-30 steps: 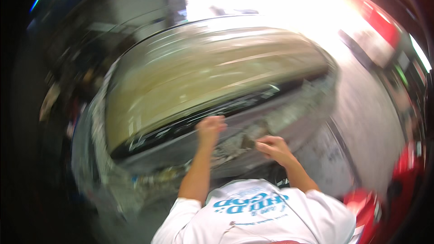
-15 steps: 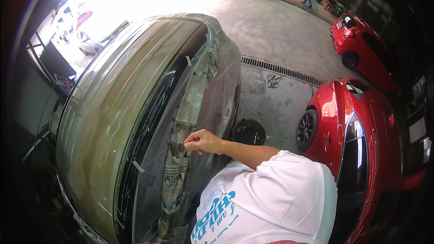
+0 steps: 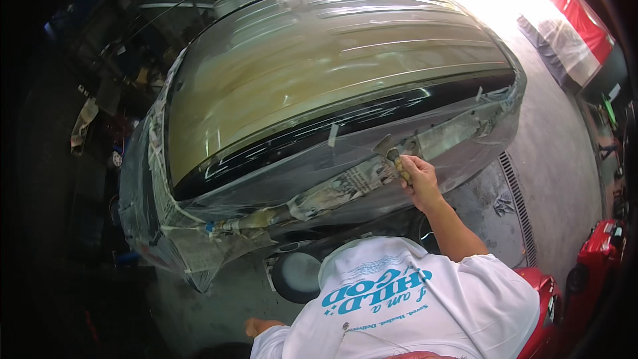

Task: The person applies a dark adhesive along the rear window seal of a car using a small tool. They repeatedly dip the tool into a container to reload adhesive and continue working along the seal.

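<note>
My right hand (image 3: pixel 420 178) is closed round the handle of a putty knife (image 3: pixel 384 144), a scraper with a flared flat blade. The blade points up and away, over the masked side of a vehicle. Beneath it runs a strip of newspaper masking (image 3: pixel 342 186), with clear plastic sheeting (image 3: pixel 286 183) around it. Whether the blade touches the masking, I cannot tell. Above lies the vehicle's bare olive-gold roof (image 3: pixel 299 60) with a black edge band (image 3: pixel 306 129). At the lower edge, my left hand (image 3: pixel 263 326) shows only in part past the white sleeve; its fingers cannot be made out.
Along the right, a floor drain grate (image 3: pixel 518 206) runs across the concrete beside a crumpled scrap (image 3: pixel 504 207). Red cars (image 3: pixel 601 246) stand at the lower right. Below the vehicle's side is a dark round object with a grey top (image 3: pixel 296 275). Shelving and clutter are in shadow at left.
The view has swung left, so the vehicle now lies across the picture. My right hand still holds the putty knife, its blade now pointing up. Part of my left arm has come into view.
</note>
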{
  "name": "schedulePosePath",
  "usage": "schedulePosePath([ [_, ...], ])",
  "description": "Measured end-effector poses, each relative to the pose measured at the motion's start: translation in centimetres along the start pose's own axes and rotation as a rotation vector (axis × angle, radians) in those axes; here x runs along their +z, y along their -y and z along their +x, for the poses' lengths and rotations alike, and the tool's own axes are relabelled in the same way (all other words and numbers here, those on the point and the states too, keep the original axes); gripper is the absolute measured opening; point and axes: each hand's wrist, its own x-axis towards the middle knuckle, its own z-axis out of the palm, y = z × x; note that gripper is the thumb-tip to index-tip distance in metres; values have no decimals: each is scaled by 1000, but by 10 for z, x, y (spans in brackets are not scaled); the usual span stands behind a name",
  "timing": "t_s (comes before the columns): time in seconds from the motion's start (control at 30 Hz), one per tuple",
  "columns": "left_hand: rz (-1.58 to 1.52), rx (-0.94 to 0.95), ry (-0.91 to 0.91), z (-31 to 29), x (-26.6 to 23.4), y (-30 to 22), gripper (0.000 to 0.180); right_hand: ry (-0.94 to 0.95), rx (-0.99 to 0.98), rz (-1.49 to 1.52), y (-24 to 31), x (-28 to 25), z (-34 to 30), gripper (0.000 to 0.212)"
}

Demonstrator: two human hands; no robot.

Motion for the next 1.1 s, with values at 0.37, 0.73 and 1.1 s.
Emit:
schedulePosePath([
  [0.37, 76, -43, 2, 33, -18, -50, 35, 104, -28, -10, -8, 55, 1, 29],
  [0.73, 136, 154, -110, 60, 5, -124, 96, -97, -185, 281, 11, 22, 6, 37],
  [1.1, -833, 1471, -419, -174, -16, -441, 52, -19, -396, -535, 26, 59, 112, 43],
])
